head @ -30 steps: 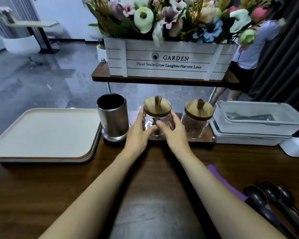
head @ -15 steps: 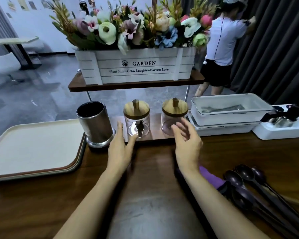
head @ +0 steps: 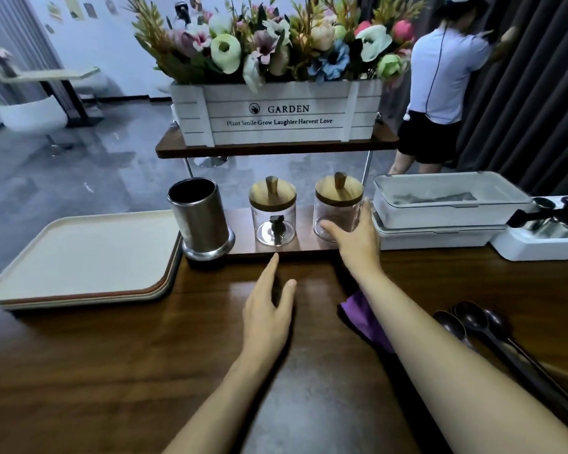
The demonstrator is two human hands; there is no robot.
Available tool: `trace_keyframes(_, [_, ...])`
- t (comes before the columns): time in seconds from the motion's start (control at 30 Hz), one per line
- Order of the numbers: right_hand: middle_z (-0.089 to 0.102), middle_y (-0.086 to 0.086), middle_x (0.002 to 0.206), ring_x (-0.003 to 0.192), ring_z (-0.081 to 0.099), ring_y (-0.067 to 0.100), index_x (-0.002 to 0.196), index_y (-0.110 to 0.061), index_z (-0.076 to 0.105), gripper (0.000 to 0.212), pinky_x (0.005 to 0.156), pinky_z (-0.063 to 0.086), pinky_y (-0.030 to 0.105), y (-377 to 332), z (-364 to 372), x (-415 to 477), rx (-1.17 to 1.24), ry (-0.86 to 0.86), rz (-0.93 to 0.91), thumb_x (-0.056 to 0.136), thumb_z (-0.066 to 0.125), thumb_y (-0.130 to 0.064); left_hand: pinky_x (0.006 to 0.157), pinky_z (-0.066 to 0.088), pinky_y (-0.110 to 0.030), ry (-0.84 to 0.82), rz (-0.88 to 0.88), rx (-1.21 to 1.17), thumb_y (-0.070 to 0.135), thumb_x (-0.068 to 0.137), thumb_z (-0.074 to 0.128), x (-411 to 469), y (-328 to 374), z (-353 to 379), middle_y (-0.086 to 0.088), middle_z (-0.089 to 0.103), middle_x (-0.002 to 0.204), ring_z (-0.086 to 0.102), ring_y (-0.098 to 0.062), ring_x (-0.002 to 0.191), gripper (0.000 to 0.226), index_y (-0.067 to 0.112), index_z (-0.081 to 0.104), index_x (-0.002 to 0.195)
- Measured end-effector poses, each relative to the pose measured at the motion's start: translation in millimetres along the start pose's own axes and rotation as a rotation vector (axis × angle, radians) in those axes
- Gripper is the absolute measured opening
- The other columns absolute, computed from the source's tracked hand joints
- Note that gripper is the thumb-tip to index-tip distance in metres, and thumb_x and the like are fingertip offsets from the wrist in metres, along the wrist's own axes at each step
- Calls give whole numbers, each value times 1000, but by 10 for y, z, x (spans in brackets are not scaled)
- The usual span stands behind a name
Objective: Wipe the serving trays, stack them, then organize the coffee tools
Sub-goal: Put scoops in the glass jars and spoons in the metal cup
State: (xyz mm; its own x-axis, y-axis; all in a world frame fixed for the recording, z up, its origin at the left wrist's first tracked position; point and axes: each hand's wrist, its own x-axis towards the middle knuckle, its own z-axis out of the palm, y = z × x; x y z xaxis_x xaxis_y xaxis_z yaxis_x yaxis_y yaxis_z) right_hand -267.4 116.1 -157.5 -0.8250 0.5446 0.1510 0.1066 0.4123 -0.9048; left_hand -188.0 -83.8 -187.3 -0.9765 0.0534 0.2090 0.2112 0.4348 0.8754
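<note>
On the lower shelf [head: 305, 248], my right hand [head: 356, 239] curls thumb and fingers around the right-hand jar [head: 335, 209]. My left hand [head: 267, 311] lies flat above the table [head: 112, 355], fingers straight, holding nothing.

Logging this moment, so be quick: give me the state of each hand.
Left hand: open, fingers straight, holding nothing.
Right hand: fingers and thumb curled round the right glass jar.

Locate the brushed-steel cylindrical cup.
Head view, left of centre: the brushed-steel cylindrical cup stands upright between the stacked cream serving trays on its left and the left wooden-lidded glass jar on its right.
</note>
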Motion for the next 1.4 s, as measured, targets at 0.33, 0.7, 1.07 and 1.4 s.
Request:
trace_keyframes(0.33, [67,-10,125,117,63,12,132,-42,43,81,101,50,43,55,-197,-61,69,-78,-85,63,84,-59,106,33,-16,46,-29,24,38,99,63,-275,45,-26,25,51,137,46,6,130,51,38,49,148])
trace_keyframes(0.7, [67,-26,122,119,61,-2,135,-30,54,74,98,48,15,372,-1593,-1722,345,-439,-134,74,85,0,115,37,-22,-112,-13,-269,41,90,70,-1175,586,450,30,55,141,49,5,135,69,41,38,151])
trace_keyframes(1.07, [64,-19,133,127,57,2,145,-29,50,77,110,44,36,997,-2656,-2429,231,-623,-186,78,87,-21,118,39,-37,-107,-68,-297,37,78,82,-2586,998,896,14,58,145,50,-7,139,85,33,42,153])
trace_keyframes(1.4, [54,-20,144,136,48,3,147,-45,40,88,114,40,44,1093,-2789,-2604,213,-691,-171,72,86,-49,118,38,-48,-101,-97,-201,20,80,82,-2829,1040,885,12,61,143,52,-10,138,82,31,45,152])
